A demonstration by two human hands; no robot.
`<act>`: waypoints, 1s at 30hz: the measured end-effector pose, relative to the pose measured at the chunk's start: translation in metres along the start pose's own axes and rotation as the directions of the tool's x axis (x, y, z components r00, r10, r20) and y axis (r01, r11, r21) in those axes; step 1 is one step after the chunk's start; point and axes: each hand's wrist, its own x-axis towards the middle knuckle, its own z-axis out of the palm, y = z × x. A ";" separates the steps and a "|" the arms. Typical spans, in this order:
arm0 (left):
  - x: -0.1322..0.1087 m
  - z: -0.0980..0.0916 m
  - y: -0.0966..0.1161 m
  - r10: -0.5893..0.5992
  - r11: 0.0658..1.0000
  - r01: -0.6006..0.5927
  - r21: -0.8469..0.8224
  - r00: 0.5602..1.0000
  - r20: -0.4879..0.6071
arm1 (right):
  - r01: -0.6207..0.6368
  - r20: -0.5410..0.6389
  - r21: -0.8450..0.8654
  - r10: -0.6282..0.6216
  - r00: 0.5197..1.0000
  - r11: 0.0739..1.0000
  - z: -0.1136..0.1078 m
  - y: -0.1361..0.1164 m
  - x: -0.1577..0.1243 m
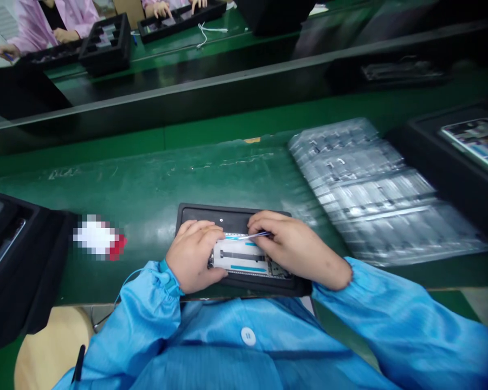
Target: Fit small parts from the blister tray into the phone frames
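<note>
An opened phone (244, 261) lies lengthwise in a black foam tray (236, 212) at the table's front edge. A white piece with blue strips and a dark band covers its middle; circuit parts show at its right end. My left hand (196, 255) grips the phone's left end, fingers along the far edge and thumb at the near edge. Pinched in my right hand (290, 244) are thin metal tweezers (257, 235), their tips at the far edge of the white piece. The fingers partly hide the tweezers.
Clear plastic blister trays (374, 189) lie to the right, beside a black foam block (435, 127) bearing another opened phone (477, 138). Black trays (36, 227) stand at left, near a blurred white-and-red item (97, 235). Beyond a divider, co-workers in pink handle black trays (108, 43).
</note>
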 end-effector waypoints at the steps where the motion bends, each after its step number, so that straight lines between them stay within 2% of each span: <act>1: 0.000 0.000 0.000 0.007 1.000 -0.007 0.008 1.000 -0.007 | -0.007 0.008 0.001 0.007 1.000 1.000 -0.001 -0.001 0.001; 8: 0.000 -0.001 0.001 0.021 0.999 -0.021 0.032 1.000 -0.013 | -0.035 0.014 -0.029 0.036 0.999 0.999 -0.004 -0.006 0.007; 11: 0.000 -0.002 0.001 0.004 1.000 -0.004 0.016 1.000 -0.020 | 0.037 0.009 -0.064 -0.036 0.999 0.997 -0.003 -0.001 0.000; 14: 0.000 -0.001 0.002 0.001 1.000 -0.001 0.004 1.000 -0.025 | 0.143 -0.032 -0.202 -0.153 0.988 0.969 0.003 0.004 -0.017; 16: 0.000 -0.001 0.002 0.004 1.000 -0.004 0.005 1.000 -0.023 | 0.160 -0.045 -0.313 -0.182 0.982 0.936 0.009 0.002 -0.028; 20: 0.000 -0.001 0.002 0.012 0.999 -0.011 0.034 1.000 -0.024 | 0.102 0.021 -0.398 -0.102 0.995 0.912 0.011 -0.013 -0.033; 23: -0.001 0.000 0.002 0.014 0.999 -0.012 0.052 0.999 -0.036 | 0.063 0.023 -0.234 -0.059 0.998 0.970 -0.010 -0.020 -0.026; 25: -0.001 0.000 0.001 0.020 0.998 -0.018 0.055 0.999 -0.040 | -0.004 -0.088 -0.016 0.003 0.996 1.000 -0.031 -0.018 -0.023; 27: -0.001 0.000 0.000 0.027 0.998 -0.025 0.057 0.999 -0.041 | -0.062 -0.248 0.174 0.105 0.963 0.983 -0.045 -0.012 -0.023; 28: -0.002 0.000 0.000 0.029 0.998 -0.026 0.058 0.999 -0.041 | -0.071 -0.301 0.235 0.142 0.943 0.969 -0.047 -0.010 -0.024; 30: -0.002 0.001 0.000 0.027 0.998 -0.024 0.063 0.999 -0.047 | -0.086 -0.319 0.289 0.180 0.930 0.953 -0.043 -0.005 -0.026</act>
